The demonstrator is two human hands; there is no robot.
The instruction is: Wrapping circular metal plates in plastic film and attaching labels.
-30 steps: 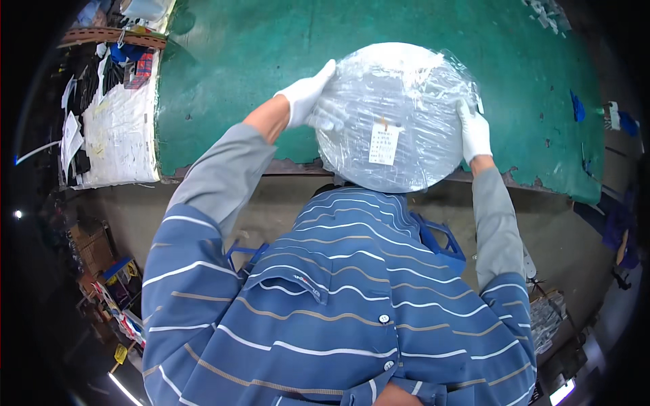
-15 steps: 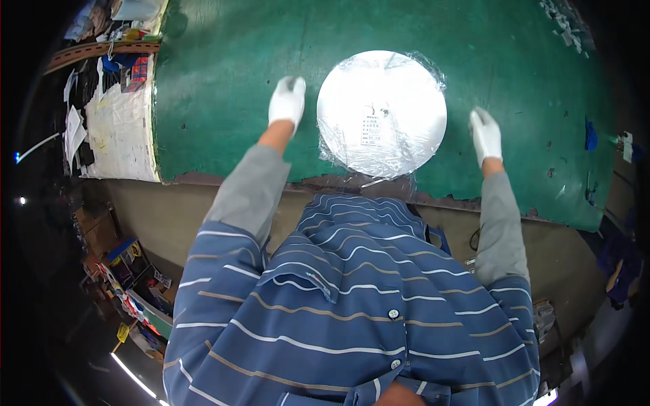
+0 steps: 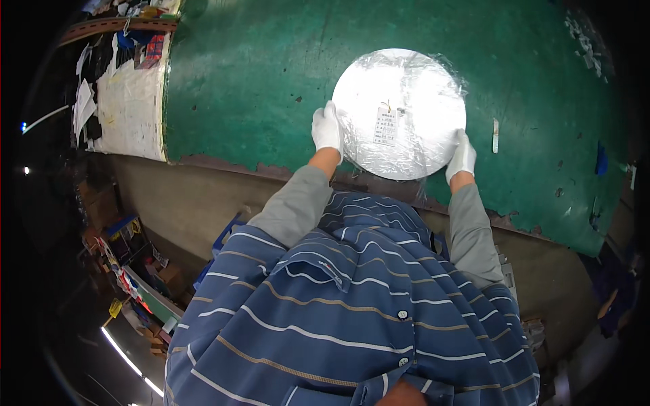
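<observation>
A round white disc (image 3: pixel 423 88), wrapped in clear crinkled plastic film, lies flat on the green tabletop near its front edge. A small printed paper tag (image 3: pixel 386 126) rests on the disc's middle. My left hand (image 3: pixel 327 128), in a white glove, grips the disc's left rim. At the lower right rim, my right hand (image 3: pixel 462 155) is closed on the edge, gloved in white as well. The fingertips of both hands are partly hidden against the film.
The green table (image 3: pixel 250 88) has a chipped front edge. A thin white strip (image 3: pixel 495 135) lies right of the disc. White scraps (image 3: pixel 586 47) are at the far right, beside a blue piece (image 3: pixel 601 159) nearer. A pale layered stack (image 3: pixel 132 108) borders the table's left end.
Both hands have come inward from either side of the disc and taken hold of its rim. The view has shifted slightly, and the white strip now shows on the right.
</observation>
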